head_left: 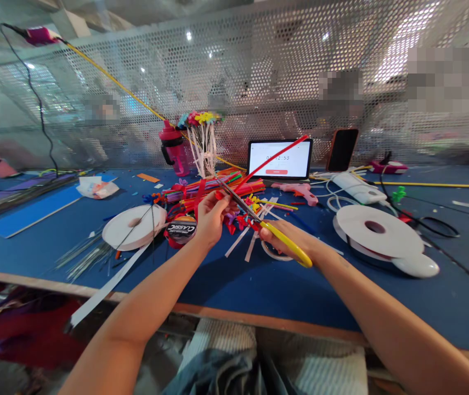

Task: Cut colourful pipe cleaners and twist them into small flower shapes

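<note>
My left hand (pixel 210 216) is closed, pinching the lower end of a long red straw (pixel 276 156) that slants up to the right. My right hand (pixel 287 238) grips yellow-handled scissors (pixel 267 225), whose blades reach up-left and meet the straw near my left fingers. Below and behind the hands lies a pile of coloured straws (pixel 213 189) and several white paper strips (pixel 250 241) on the blue table (pixel 234 285).
White tape reels lie at left (pixel 133 226) and right (pixel 376 230). A black tape roll (pixel 181 229), pink bottle (pixel 172 148), bunch of straw flowers (pixel 202 142), tablet (pixel 279 159), phone (pixel 342 149), pink glue gun (pixel 298 191) and cables (pixel 423 222) surround the work spot. A perforated metal screen stands behind.
</note>
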Motion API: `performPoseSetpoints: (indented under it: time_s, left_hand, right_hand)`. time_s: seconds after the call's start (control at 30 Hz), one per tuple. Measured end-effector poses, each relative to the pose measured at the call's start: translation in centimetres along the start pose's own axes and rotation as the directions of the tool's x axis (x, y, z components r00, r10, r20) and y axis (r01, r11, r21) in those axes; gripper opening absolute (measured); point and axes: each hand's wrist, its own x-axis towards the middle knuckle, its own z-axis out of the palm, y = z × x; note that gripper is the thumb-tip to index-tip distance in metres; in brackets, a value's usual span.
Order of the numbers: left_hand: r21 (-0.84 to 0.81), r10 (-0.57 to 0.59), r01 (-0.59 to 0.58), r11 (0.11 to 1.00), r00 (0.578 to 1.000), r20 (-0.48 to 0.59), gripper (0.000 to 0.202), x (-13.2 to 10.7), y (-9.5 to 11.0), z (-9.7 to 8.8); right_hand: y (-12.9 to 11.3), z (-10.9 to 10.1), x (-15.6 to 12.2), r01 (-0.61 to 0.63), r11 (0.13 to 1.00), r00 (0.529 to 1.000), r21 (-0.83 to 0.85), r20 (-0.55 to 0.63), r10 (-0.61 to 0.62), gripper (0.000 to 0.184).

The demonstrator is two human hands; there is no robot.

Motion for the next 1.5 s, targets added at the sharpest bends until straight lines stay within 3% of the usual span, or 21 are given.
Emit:
performPoseSetpoints:
  time_s: [0.23,0.6,0.73,0.83,0.9,0.97,1.03,1.17,1.23,1.3,1.4,1.5]
  left_hand:
    - [0.033,0.005,-0.005,0.999,1.000,-0.009,0.012,0.0,0.1,0.1]
    - [0.017,0.002,-0.002,1.000,1.000,-0.015,0.014,-0.2,0.1,0.4]
    - [0.042,-0.008,0.009,0.999,1.000,-0.028,0.015,0.1,-0.1,-0.1]
    - [0.161,-0.031,0.033,0.986,0.999,-0.016,0.018,0.6,-0.5,-0.8]
    - [0.289,-0.055,0.041,0.956,0.998,0.043,0.020,1.1,-0.9,-1.5]
    - [0.457,-0.066,-0.001,0.889,0.989,0.130,0.017,1.6,-1.2,-2.3]
    - [0.650,-0.041,-0.114,0.751,0.975,0.218,0.013,2.1,-1.4,-3.2]
    - [0.886,0.036,-0.342,0.313,0.937,0.348,0.020,2.6,-1.1,-4.3]
    - [0.910,0.042,-0.379,0.168,0.925,0.377,0.023,2.8,-0.9,-4.6]
    - [0.917,0.030,-0.385,0.107,0.923,0.384,0.027,2.9,-0.9,-4.7]
    - [0.920,-0.002,-0.381,0.091,0.924,0.382,0.031,2.9,-1.1,-4.8]
    - [0.917,0.013,-0.393,0.072,0.920,0.393,0.031,2.7,-1.2,-4.6]
  right_hand:
    - [0.1,0.1,0.3,-0.123,0.992,0.992,-0.029,0.010,0.123,0.043]
    - [-0.3,0.7,0.8,-0.137,0.976,0.989,-0.169,-0.087,0.123,0.048]
    - [0.7,-0.1,0.8,-0.165,0.974,0.978,-0.155,-0.154,0.141,0.051]
    - [2.6,-1.3,0.8,-0.298,0.928,0.923,-0.222,-0.316,0.220,0.053]
    - [4.3,-2.2,0.7,-0.475,0.828,0.839,-0.299,-0.439,0.323,0.054]
    - [6.1,-2.8,0.6,-0.598,0.722,0.774,-0.349,-0.487,0.405,0.052]
    - [7.8,-3.1,0.5,-0.665,0.645,0.735,-0.377,-0.485,0.474,0.051]
    - [10.0,-2.7,0.4,-0.683,0.611,0.729,-0.400,-0.421,0.539,0.057]
    - [10.4,-2.3,0.4,-0.683,0.600,0.730,-0.416,-0.387,0.563,0.057]
    - [10.4,-2.2,0.3,-0.678,0.590,0.734,-0.439,-0.364,0.573,0.055]
    - [9.5,-2.3,0.2,-0.658,0.580,0.751,-0.479,-0.376,0.542,0.049]
    - [8.2,-2.2,0.2,-0.614,0.610,0.783,-0.500,-0.479,0.396,0.043]
